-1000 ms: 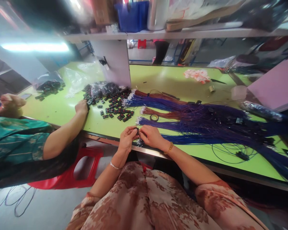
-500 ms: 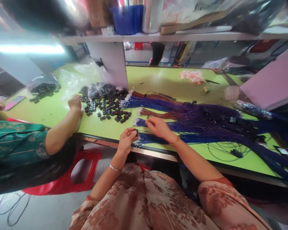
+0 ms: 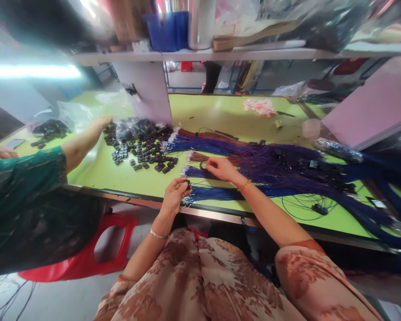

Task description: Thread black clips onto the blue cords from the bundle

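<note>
In front of my body, at the table's front edge, my left hand (image 3: pixel 174 195) pinches a small black plastic connector housing (image 3: pixel 187 184) between thumb and fingers. My right hand (image 3: pixel 222 170) is a little farther right and higher, over the wire bundles, with its fingertips closed on a thin dark wire (image 3: pixel 203 165) that curves out in a small loop. Below it lies a bundle of blue wires (image 3: pixel 227 193) with silvery terminal ends beside my left hand. Brown wires (image 3: pixel 200 156) and purple-blue wires (image 3: pixel 194 171) lie just beyond.
Loose black connector housings (image 3: pixel 142 156) are spread left of the wires, beside a clear plastic bag (image 3: pixel 133 128). A co-worker's arm (image 3: pixel 85 138) reaches across at the left. A shelf (image 3: pixel 220 55) crosses above, and a red stool (image 3: pixel 120 249) stands below at left.
The view has shifted slightly. The co-worker's arm at left has stretched farther out toward the housings and bag. My hands have barely moved, keeping their pinches.
</note>
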The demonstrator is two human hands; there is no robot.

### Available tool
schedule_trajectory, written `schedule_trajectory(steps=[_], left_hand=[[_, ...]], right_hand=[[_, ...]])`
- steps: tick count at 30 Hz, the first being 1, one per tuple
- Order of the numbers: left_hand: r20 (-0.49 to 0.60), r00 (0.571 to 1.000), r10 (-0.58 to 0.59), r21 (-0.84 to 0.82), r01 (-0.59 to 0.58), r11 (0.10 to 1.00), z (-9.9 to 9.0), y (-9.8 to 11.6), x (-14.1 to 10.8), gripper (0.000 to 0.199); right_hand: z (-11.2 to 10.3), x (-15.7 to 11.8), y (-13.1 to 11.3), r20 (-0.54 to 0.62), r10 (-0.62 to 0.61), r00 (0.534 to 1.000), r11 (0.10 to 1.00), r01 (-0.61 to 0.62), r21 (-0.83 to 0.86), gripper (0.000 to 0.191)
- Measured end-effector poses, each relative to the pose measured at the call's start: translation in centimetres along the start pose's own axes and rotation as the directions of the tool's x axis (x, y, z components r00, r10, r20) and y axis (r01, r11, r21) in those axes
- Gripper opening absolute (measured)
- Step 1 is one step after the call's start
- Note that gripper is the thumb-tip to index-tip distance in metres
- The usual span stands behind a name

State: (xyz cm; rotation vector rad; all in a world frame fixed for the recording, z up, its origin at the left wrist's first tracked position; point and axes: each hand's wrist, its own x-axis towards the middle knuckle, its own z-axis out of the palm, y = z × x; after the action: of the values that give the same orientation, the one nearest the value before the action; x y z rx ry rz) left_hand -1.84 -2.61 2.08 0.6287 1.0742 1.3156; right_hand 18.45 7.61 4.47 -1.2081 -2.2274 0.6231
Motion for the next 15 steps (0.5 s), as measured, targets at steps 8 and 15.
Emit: schedule_trajectory(steps=[8, 15], left_hand=[[-0.001, 1.000, -0.006, -0.106, 0.006, 0.994, 0.4, -0.2, 0.1, 0.031], [0.017, 0.999, -0.042, -0.174, 0.044, 0.984, 0.5, -0.3, 0.4, 0.021]], right_hand=[[2.5, -0.1, -4.5, 0.016, -0.160, 0.987, 0.959, 0.151, 0.238, 0.013], [3.5, -2.6, -4.6, 0.026, -0.040, 0.999, 0.974, 0.033, 0.226, 0.013]])
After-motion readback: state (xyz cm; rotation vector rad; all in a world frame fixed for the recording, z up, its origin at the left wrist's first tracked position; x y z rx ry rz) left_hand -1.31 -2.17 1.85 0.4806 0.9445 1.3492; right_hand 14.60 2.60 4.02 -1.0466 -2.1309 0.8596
